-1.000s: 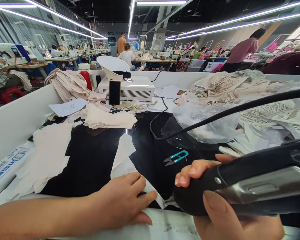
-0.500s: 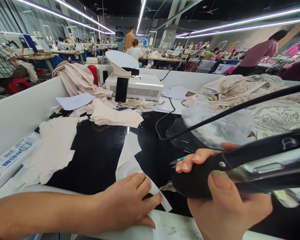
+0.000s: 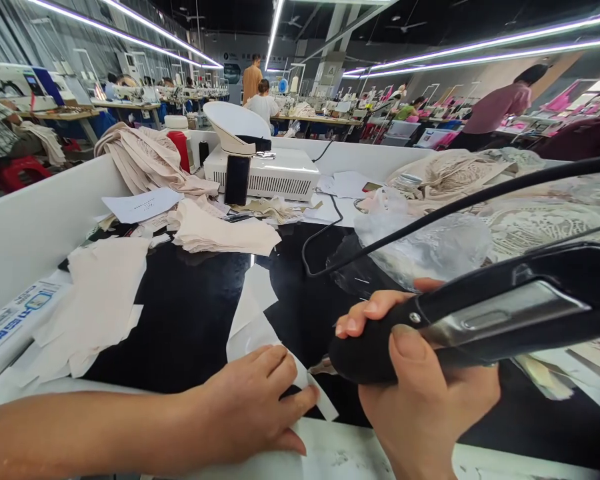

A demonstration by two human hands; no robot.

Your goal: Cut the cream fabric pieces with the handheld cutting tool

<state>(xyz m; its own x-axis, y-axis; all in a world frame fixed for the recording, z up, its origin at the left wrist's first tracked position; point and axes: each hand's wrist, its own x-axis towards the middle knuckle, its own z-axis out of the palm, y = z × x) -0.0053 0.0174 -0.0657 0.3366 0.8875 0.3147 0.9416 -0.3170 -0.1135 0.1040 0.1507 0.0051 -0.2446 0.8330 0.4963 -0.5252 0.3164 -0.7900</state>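
My right hand is wrapped round the black grip of a corded hand tool with a metal body. Its small metal tip touches a pale strip of fabric lying on the black work surface. My left hand lies flat on the near end of that strip, fingers spread and pressing it down, just left of the tool's tip. The tool's black cord arcs up and off to the right.
A stack of beige cut pieces and loose pale sheets lie to the left. A white machine with a phone leaning on it stands at the back. Lace fabric and a clear plastic bag fill the right. Other people work at distant tables.
My right hand has carried the tool leftward, closer to my left hand, now covering the teal thread snips seen earlier. The left hand has stayed on the strip.
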